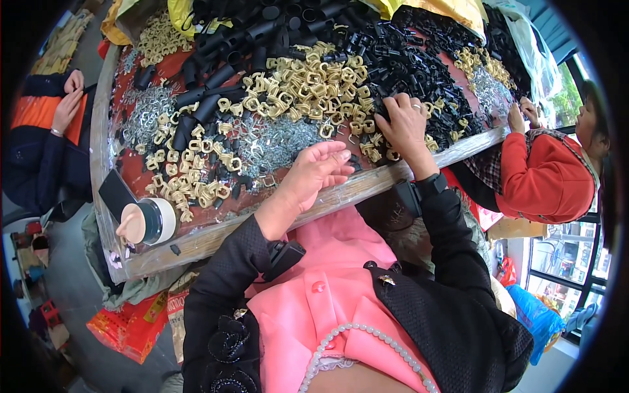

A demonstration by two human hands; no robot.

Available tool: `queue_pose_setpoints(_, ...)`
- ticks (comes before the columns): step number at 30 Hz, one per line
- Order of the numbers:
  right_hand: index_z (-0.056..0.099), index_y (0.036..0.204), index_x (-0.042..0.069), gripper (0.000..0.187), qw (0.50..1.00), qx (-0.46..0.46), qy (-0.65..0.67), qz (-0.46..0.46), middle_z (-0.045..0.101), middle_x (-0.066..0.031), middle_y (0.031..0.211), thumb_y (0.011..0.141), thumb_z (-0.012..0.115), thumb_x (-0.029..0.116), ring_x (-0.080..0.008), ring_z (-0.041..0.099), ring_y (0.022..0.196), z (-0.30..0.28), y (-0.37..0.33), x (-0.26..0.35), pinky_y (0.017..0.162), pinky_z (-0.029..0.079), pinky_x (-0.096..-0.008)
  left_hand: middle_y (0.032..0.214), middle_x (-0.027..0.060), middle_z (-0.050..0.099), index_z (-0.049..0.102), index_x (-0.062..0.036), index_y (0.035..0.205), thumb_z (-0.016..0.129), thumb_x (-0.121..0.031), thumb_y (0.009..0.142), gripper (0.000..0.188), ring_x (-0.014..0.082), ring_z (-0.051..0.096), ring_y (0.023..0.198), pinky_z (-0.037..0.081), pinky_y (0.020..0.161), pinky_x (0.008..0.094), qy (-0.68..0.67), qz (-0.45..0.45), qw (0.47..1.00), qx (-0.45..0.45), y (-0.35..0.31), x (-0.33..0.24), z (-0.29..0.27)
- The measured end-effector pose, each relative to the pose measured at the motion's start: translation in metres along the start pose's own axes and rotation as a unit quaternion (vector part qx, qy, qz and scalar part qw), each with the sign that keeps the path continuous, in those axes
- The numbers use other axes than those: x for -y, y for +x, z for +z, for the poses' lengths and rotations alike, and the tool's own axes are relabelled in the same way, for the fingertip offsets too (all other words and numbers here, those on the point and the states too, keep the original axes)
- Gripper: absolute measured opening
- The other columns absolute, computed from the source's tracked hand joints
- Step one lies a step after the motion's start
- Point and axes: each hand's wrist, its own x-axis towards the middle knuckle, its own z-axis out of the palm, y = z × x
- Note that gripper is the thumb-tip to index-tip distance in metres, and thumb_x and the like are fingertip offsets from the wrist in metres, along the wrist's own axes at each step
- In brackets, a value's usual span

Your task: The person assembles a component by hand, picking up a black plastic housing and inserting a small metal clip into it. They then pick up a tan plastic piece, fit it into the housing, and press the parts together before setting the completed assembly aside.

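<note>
My right hand (pixel 405 126) reaches over the worktable, its thumb and index finger closed around a black plastic part (pixel 380 108). It is at the edge of a heap of black plastic parts (pixel 419 75). My left hand (pixel 316 171) hovers near the table's front edge, palm turned inward and fingers loosely bent and apart; I see nothing in it. Just beyond it lies a pile of small silvery wire clips (pixel 275 144). Gold-coloured ring-shaped metal fittings (pixel 314 78) form a large heap between and beyond my hands.
A wooden rim (pixel 242 230) borders the table. At its left corner are a round jar (pixel 157 221) and a dark phone-like slab (pixel 116 193). Black tubes (pixel 223 75) lie at the back. A person in red (pixel 547 173) works at right; another person's hands (pixel 69 105) rest at left.
</note>
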Motion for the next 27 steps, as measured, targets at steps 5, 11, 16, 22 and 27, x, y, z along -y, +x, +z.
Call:
queue_pose_setpoints(5, 0.051, 0.081, 0.009, 0.019, 1.000, 0.022, 0.008, 0.006, 0.048, -0.0075, 0.078, 0.070, 0.058, 0.023, -0.0271, 0.049, 0.073, 0.002, 0.001, -0.017, 0.065, 0.037, -0.0373, 0.097, 0.0099, 0.055, 0.045, 0.0010, 0.110, 0.057, -0.018, 0.080, 0.038, 0.0175, 0.058, 0.082, 0.048, 0.068, 0.0249, -0.018, -0.011, 1.000, 0.021, 0.008, 0.003, 0.006)
queue_pose_setpoints(11, 0.052, 0.079, 0.007, 0.018, 0.996, 0.081, 0.021, 0.019, 0.048, -0.0090, 0.076, 0.071, 0.058, 0.021, -0.0277, 0.051, 0.071, -0.002, 0.009, -0.019, 0.061, 0.041, -0.0371, 0.097, 0.0100, 0.055, 0.044, 0.0002, 0.111, 0.057, -0.018, 0.081, 0.038, 0.0176, 0.058, 0.082, 0.048, 0.068, 0.0252, -0.049, -0.023, 0.998, 0.043, 0.008, 0.006, 0.004)
queue_pose_setpoints(16, 0.054, 0.083, 0.005, 0.015, 0.989, 0.003, 0.144, 0.044, 0.050, -0.0101, 0.079, 0.071, 0.058, 0.013, -0.0256, 0.054, 0.067, -0.012, 0.010, -0.013, 0.058, 0.043, -0.0320, 0.099, 0.0103, 0.055, 0.044, -0.0004, 0.112, 0.055, -0.018, 0.082, 0.036, 0.0170, 0.057, 0.083, 0.047, 0.070, 0.0255, -0.048, -0.017, 0.998, 0.033, 0.000, 0.007, 0.005)
queue_pose_setpoints(22, 0.054, 0.087, 0.001, 0.014, 0.849, 0.012, 0.515, 0.122, 0.053, -0.0070, 0.079, 0.073, 0.056, 0.003, -0.0139, 0.053, 0.070, -0.037, -0.005, 0.066, 0.061, 0.043, -0.0245, 0.096, 0.0085, 0.055, 0.044, -0.0014, 0.113, 0.052, -0.015, 0.083, 0.033, 0.0157, 0.056, 0.085, 0.047, 0.070, 0.0241, -0.120, 0.088, 0.989, 0.023, -0.011, 0.009, 0.009)
queue_pose_setpoints(27, 0.055, 0.089, 0.001, 0.015, 0.751, 0.112, 0.650, 0.040, 0.054, -0.0091, 0.080, 0.075, 0.055, 0.004, -0.0179, 0.055, 0.070, -0.029, -0.029, 0.101, 0.062, 0.044, -0.0270, 0.087, 0.0043, 0.055, 0.044, -0.0021, 0.113, 0.053, -0.014, 0.083, 0.034, 0.0114, 0.055, 0.073, 0.045, 0.062, 0.0205, -0.096, 0.113, 0.988, -0.047, -0.041, 0.017, -0.011)
